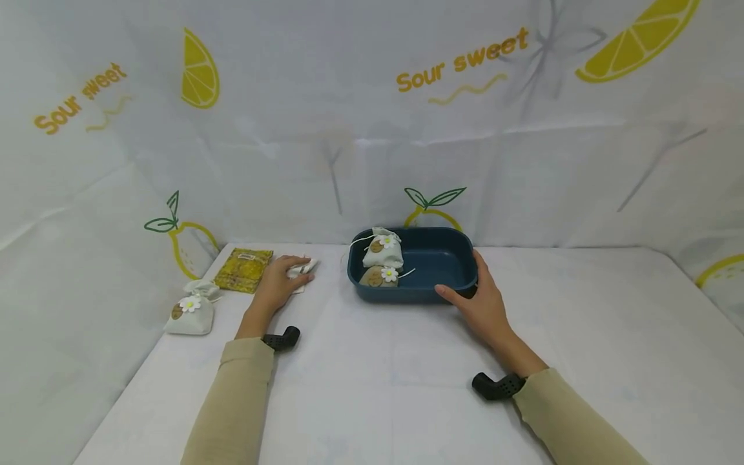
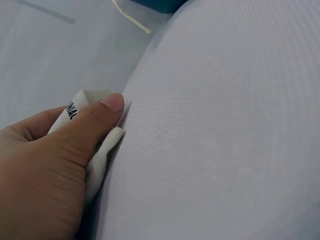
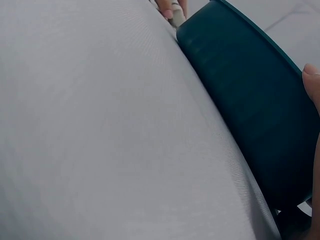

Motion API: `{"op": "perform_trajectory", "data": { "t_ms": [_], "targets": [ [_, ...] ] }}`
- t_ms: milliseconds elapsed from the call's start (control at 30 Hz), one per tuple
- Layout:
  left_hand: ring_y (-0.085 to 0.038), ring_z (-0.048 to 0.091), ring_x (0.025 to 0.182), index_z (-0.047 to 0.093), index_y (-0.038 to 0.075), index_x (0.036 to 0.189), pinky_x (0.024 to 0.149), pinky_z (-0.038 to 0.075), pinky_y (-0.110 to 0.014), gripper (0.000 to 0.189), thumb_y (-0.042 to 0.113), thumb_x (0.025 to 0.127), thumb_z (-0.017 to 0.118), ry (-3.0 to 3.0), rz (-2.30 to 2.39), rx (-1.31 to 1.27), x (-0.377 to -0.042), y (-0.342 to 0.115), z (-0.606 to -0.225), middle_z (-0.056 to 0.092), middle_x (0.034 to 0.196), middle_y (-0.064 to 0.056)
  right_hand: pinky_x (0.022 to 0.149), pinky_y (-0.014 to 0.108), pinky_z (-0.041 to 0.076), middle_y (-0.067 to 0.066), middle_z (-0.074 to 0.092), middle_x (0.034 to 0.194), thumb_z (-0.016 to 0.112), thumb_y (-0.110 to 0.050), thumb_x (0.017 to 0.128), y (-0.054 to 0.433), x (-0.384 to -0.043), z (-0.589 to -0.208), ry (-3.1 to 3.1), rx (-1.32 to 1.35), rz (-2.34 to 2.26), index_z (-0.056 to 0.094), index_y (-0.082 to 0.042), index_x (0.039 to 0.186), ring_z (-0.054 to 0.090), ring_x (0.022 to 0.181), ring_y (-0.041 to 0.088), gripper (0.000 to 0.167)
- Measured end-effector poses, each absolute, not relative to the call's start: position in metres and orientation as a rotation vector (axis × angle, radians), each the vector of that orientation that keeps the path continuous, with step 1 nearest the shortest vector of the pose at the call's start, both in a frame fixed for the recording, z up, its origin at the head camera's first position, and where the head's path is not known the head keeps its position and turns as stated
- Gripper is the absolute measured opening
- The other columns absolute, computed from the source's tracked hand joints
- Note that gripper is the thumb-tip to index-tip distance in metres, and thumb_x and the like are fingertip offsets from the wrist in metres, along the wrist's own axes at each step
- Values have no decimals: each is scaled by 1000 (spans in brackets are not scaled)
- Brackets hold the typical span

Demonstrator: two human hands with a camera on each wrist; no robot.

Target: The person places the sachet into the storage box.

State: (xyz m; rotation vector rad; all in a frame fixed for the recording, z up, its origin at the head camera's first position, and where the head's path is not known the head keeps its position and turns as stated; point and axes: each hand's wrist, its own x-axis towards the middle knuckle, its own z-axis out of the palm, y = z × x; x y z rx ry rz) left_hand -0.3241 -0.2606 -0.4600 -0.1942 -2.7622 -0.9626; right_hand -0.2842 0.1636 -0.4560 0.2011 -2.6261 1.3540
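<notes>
At the back left of the table, my left hand (image 1: 280,283) pinches a white cloth piece (image 1: 303,268) between thumb and fingers. Black lettering shows on its fold (image 2: 71,111) in the left wrist view; most of it is hidden by the hand. My right hand (image 1: 481,307) holds the right front corner of a dark blue rectangular basin (image 1: 418,295), thumb at the front rim and fingers along the right side. Inside the basin's left part lie a white drawstring sachet (image 1: 383,253) with a daisy and a beige sachet (image 1: 372,278) with a daisy.
A yellow patterned packet (image 1: 243,270) lies left of my left hand. Nearer the left edge stands another white drawstring sachet (image 1: 193,315) with a daisy. The table has a white cloth (image 1: 372,387), and a white printed curtain (image 1: 290,161) rises behind it.
</notes>
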Motion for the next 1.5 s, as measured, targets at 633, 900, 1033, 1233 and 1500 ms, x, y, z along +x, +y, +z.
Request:
{"op": "perform_trajectory", "data": {
  "t_ms": [633,900,1033,1233,1500],
  "targets": [
    [-35,50,139,67,15,133,111,46,-54,42,29,94,74,-2605,-1113,-150,-316,-243,-430,58,144,-13,122,65,24,13,17,170,74,-50,88,161,-283,-457,-2618,217,1360,7,-16,165,20,156,39,107],
    [-32,53,138,70,16,129,107,52,-49,40,26,91,77,-2530,-1090,-257,-310,-209,-401,60,142,-12,123,63,23,13,16,171,73,-49,89,161,-284,-457,-2625,231,1376,7,-16,165,19,157,38,106],
    [-30,55,137,72,14,126,109,51,-46,39,24,89,78,-2494,-1011,-413,-308,-191,-394,62,139,-12,124,63,22,12,16,171,73,-50,89,159,-285,-460,-2632,226,1381,6,-17,165,18,157,37,106],
    [-29,54,137,72,11,126,107,52,-45,40,23,88,78,-2469,-994,-563,-308,-156,-387,63,138,-12,123,64,23,13,16,171,73,-52,88,160,-285,-459,-2624,227,1375,6,-16,165,19,157,38,108],
    [-27,56,135,71,13,128,107,52,-41,41,23,89,78,-2470,-998,-687,-315,-99,-380,63,136,-10,122,65,23,14,16,171,73,-52,89,165,-286,-459,-2624,209,1364,6,-16,165,19,156,40,107]
  ]
}}
